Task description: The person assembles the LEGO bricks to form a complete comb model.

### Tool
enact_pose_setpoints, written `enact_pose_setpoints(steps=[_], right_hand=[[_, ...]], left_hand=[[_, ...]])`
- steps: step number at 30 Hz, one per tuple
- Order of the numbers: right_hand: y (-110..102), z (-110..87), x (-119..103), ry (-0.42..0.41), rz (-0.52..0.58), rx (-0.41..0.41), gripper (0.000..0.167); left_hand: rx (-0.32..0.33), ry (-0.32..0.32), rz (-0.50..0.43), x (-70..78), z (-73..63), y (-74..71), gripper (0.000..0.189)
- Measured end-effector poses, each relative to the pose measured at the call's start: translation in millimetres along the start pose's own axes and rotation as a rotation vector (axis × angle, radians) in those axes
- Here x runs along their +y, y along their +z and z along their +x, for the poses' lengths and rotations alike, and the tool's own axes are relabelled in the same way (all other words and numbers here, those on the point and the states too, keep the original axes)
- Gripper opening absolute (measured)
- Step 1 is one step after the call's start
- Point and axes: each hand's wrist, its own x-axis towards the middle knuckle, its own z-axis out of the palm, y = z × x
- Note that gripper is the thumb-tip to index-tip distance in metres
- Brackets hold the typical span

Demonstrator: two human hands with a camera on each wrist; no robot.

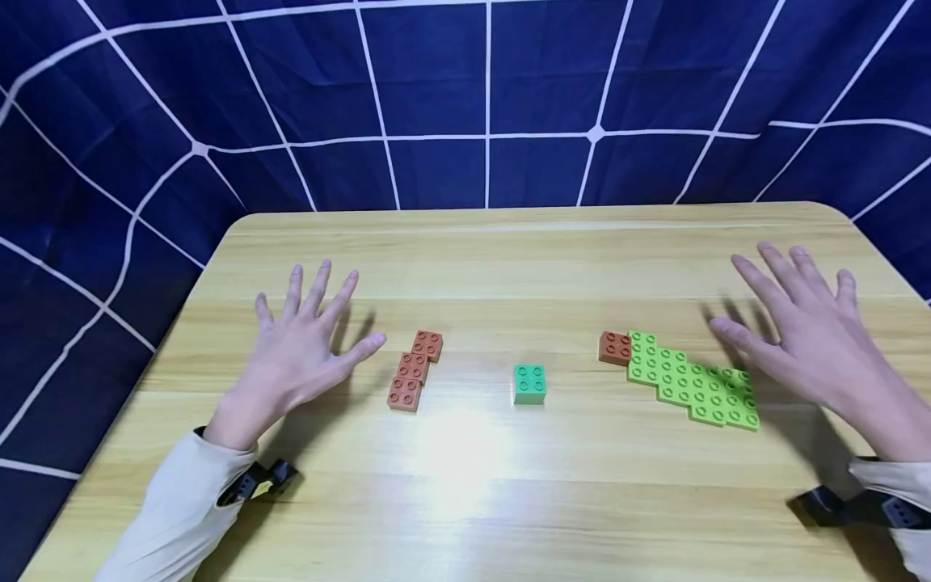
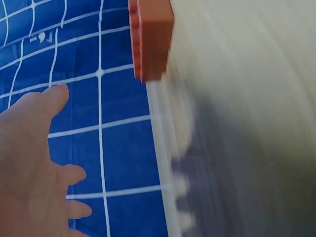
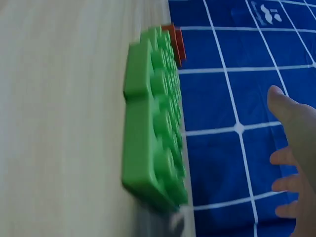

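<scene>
In the head view my left hand (image 1: 294,347) hovers over the table's left side, fingers spread, holding nothing. Just right of it lies a stepped row of red-brown toy bricks (image 1: 413,369), whose studded side shows at the top of the left wrist view as a red brick (image 2: 155,42). A single green brick (image 1: 529,384) sits near the middle. My right hand (image 1: 810,335), also spread and holding nothing, is above and right of a stepped group of lime-green bricks (image 1: 687,380). One red-brown brick (image 1: 615,347) adjoins that group's left end.
The bricks lie on a light wooden table (image 1: 465,267) with rounded far corners. Dark blue cloth (image 1: 436,81) with white grid lines hangs behind and at the sides. Black wrist cameras are strapped over both pale sleeves (image 1: 182,509).
</scene>
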Motion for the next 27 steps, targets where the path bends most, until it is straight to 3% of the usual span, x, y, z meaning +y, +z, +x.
enact_pose_setpoints(steps=[6,15,27], right_hand=[[8,4.7,-16,-0.136,0.086,0.037,0.074],[24,9.4,-33,-0.221,0.11,0.003,0.074],[33,11.1,-51,-0.326,0.101,0.001,0.065]], left_hand=[[0.01,0.104,-0.081,19.6,5.1,2.1,0.085],[0.041,0.328,-0.181,49.7,9.0,9.5,0.086],[0.006,0.496,-0.297,92.5,11.1,18.7,0.082]])
